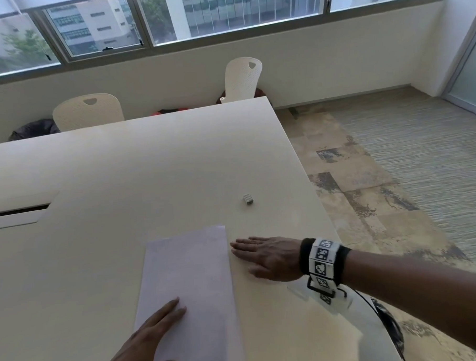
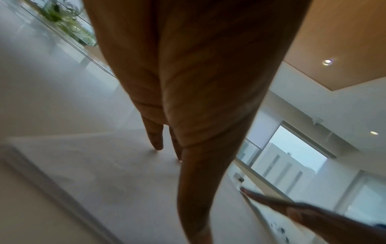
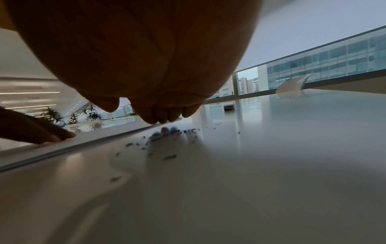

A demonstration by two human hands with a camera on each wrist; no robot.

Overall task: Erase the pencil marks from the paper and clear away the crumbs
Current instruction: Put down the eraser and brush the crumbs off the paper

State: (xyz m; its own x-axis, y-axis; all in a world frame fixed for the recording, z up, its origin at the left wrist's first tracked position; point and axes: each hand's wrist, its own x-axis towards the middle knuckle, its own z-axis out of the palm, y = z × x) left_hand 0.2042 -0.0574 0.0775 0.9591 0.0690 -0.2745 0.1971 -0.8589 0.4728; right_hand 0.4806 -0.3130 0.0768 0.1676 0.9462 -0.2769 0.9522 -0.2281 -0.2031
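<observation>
A broad pale table (image 1: 148, 162) fills the head view, its right edge running from the far corner down toward the person, with patchy carpet (image 1: 394, 173) beyond it. Past the far edge stand two white chairs (image 1: 88, 110) against a low wall under a band of windows (image 1: 169, 16) looking onto office blocks; a cable slot (image 1: 17, 210) is cut into the table at the left. The paper (image 1: 192, 286) lies flat near the table's near edge, its long axis running away from the person and leaning slightly right, the far short edge pointing toward the windows. The left hand (image 1: 146, 345) rests flat on the paper's near left part, fingers straight and close together, holding nothing. The right hand (image 1: 270, 256) lies palm down on the bare table just beside the paper's right edge, fingers straight and together, tips pointing at that edge; whether they touch the sheet is hard to tell. In the right wrist view dark crumbs (image 3: 167, 137) are scattered on the table under and just ahead of the fingertips (image 3: 158, 118), beside the paper's edge. The eraser (image 1: 248, 199) sits alone farther up the table, well apart from the paper and nearer the right edge.
</observation>
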